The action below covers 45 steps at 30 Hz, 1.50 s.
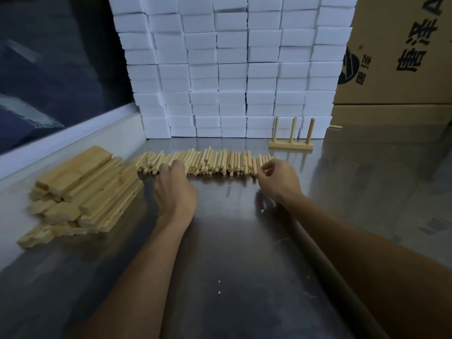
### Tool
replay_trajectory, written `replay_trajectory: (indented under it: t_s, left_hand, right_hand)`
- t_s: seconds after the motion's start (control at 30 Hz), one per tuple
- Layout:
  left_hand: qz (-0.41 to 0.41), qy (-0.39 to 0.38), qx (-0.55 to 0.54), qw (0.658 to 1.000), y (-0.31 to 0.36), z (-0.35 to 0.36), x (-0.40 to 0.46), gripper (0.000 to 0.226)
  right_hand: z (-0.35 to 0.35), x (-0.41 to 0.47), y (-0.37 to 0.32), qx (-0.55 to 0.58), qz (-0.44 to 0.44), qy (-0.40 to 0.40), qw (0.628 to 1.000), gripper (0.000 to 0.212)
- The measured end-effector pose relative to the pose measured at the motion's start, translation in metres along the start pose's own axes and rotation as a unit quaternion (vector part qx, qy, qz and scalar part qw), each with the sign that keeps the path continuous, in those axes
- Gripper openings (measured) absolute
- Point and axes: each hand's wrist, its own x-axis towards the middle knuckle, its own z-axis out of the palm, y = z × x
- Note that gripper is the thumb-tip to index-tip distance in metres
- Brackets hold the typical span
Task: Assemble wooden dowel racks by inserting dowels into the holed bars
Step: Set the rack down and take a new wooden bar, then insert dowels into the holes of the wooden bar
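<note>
Loose dowels (208,162) lie in a row across the middle of the tabletop (232,241), within reach. The left hand (175,189) and right hand (278,178) curl their fingers over the row's ends, probably gathering stock. Holed bars (83,192) wait stacked at the left edge; one finished rack (291,138) stands behind.

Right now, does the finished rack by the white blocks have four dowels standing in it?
No, the finished rack holds three upright dowels, standing in front of the white blocks.
</note>
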Motion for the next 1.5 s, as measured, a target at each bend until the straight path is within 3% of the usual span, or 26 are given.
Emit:
replay_trajectory:
  t_s: [0.1,0.23,0.43,0.6,0.9,1.07,1.23,1.37,1.5]
  left_hand:
    - [0.000,0.022,-0.080,0.997,0.003,0.003,-0.001,0.035]
    - [-0.038,-0.001,-0.207,0.978,0.009,0.006,0.000,0.018]
    - [-0.193,-0.105,-0.486,0.846,0.017,0.002,-0.002,0.026]
    - [-0.243,-0.143,-0.546,0.789,0.018,0.006,-0.004,0.024]
    - [-0.279,-0.186,-0.627,0.704,0.019,0.002,-0.011,0.026]
    - [-0.271,-0.207,-0.633,0.695,0.019,-0.001,-0.012,0.018]
    - [-0.261,-0.211,-0.620,0.709,0.019,0.001,-0.013,0.024]
    - [-0.253,-0.213,-0.614,0.717,0.020,0.001,-0.013,0.025]
    - [-0.244,-0.214,-0.619,0.716,0.021,0.002,-0.013,0.024]
  right_hand:
    - [-0.001,0.009,0.007,-0.045,-0.007,0.021,0.999,0.036]
    - [-0.001,0.016,0.009,-0.065,0.008,0.020,0.998,0.038]
    - [0.002,0.024,0.003,-0.105,0.038,0.008,0.994,0.026]
    - [-0.001,0.028,-0.009,-0.111,0.077,-0.008,0.991,0.014]
    - [0.000,0.021,-0.004,-0.116,0.068,-0.015,0.991,0.019]
    - [-0.003,0.015,-0.003,-0.136,0.031,-0.015,0.990,0.012]
    - [-0.002,0.010,-0.006,-0.148,0.024,-0.014,0.989,0.013]
    - [-0.004,0.002,-0.009,-0.104,0.031,0.003,0.994,0.020]
    - [-0.003,-0.014,-0.015,-0.023,-0.029,0.004,0.999,0.022]
